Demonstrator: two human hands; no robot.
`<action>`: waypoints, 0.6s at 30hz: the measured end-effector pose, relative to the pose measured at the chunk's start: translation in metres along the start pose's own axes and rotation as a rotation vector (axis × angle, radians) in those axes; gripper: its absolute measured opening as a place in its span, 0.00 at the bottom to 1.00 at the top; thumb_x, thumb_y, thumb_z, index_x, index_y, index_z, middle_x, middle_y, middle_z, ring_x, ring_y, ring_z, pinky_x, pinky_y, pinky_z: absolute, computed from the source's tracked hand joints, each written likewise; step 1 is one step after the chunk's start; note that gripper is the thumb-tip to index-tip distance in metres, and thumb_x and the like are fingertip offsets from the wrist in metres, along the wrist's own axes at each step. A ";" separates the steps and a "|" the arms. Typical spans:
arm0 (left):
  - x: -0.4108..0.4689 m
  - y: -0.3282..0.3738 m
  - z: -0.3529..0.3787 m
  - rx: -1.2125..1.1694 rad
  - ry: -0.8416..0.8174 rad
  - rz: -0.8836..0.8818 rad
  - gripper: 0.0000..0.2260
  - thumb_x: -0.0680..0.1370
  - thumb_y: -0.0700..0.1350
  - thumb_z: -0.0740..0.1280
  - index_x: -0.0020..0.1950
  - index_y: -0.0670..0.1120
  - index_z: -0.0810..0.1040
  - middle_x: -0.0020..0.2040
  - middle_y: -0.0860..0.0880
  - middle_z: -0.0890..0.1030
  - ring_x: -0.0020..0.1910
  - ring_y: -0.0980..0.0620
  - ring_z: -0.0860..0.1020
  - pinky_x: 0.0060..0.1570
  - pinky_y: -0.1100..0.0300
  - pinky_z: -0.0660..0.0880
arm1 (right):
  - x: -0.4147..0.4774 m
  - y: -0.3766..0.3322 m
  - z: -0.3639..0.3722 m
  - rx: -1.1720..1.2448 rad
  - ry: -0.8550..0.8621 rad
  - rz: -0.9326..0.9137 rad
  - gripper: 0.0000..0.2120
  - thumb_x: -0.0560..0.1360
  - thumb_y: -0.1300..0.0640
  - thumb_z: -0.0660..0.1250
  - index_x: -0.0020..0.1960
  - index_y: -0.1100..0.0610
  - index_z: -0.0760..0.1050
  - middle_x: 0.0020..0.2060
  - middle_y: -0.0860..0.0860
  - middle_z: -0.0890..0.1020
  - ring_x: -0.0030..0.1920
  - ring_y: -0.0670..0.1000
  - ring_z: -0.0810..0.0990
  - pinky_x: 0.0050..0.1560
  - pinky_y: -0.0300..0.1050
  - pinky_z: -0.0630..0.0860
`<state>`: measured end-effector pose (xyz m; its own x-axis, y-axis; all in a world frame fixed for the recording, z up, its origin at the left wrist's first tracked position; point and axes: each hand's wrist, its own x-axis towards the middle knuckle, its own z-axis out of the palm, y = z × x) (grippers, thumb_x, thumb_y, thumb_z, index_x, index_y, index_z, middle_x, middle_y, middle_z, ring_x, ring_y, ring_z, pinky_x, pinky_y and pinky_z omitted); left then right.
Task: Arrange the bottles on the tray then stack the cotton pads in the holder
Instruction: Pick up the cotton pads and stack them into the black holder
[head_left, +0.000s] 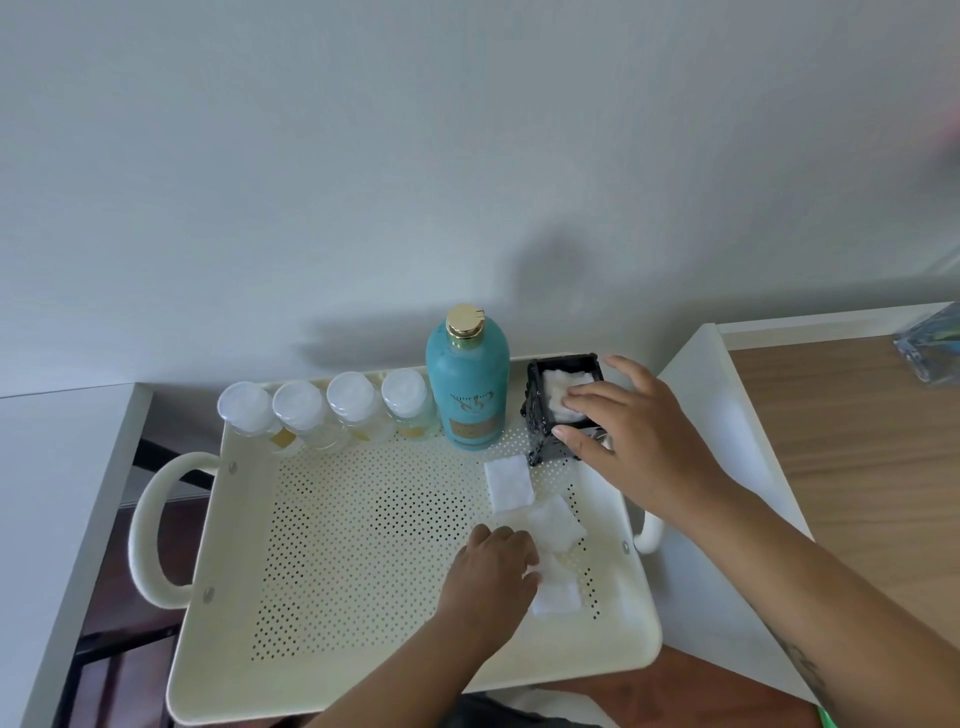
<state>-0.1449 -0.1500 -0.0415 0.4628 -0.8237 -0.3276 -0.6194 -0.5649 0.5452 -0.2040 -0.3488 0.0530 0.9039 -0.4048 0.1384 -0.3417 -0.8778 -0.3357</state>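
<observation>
A cream perforated tray (363, 545) holds several small clear bottles with white caps (327, 410) in a row along its far edge. A tall teal bottle with a gold cap (467, 384) stands next to them. A black square holder (563, 410) with white cotton pads inside sits at the tray's far right corner. My right hand (623, 431) rests on the holder, fingers pressing the pads in it, thumb on its front. Loose cotton pads (524, 509) lie on the tray floor. My left hand (493, 571) is curled on pads near the tray's front right.
The tray has loop handles at the left (150, 530) and the right (649, 535). It sits across a gap between a white surface (62, 467) on the left and a white ledge (727, 467) on the right. A wooden top (857, 441) with a clear object (930, 348) lies far right.
</observation>
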 end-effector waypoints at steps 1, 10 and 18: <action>0.000 0.000 -0.001 -0.010 0.004 -0.003 0.06 0.78 0.48 0.64 0.54 0.50 0.75 0.52 0.53 0.79 0.55 0.51 0.70 0.52 0.56 0.73 | 0.000 -0.001 0.000 0.008 0.007 0.000 0.17 0.74 0.47 0.69 0.57 0.55 0.81 0.56 0.47 0.83 0.68 0.59 0.70 0.66 0.56 0.69; -0.008 0.006 -0.049 -0.397 0.056 0.016 0.03 0.76 0.47 0.68 0.47 0.54 0.74 0.41 0.56 0.78 0.41 0.60 0.75 0.40 0.71 0.70 | -0.020 -0.011 -0.009 0.096 0.270 0.014 0.12 0.76 0.52 0.68 0.56 0.57 0.80 0.51 0.51 0.80 0.54 0.55 0.74 0.55 0.49 0.73; -0.002 0.029 -0.102 -0.647 0.121 0.050 0.01 0.77 0.48 0.69 0.47 0.54 0.79 0.35 0.60 0.78 0.31 0.65 0.72 0.34 0.71 0.69 | -0.046 -0.032 -0.010 0.528 -0.007 0.179 0.21 0.70 0.35 0.67 0.59 0.43 0.76 0.50 0.37 0.77 0.49 0.42 0.76 0.43 0.27 0.67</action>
<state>-0.0992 -0.1597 0.0541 0.5346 -0.8155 -0.2219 -0.1531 -0.3517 0.9235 -0.2371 -0.3044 0.0671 0.8459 -0.5325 0.0305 -0.3166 -0.5474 -0.7747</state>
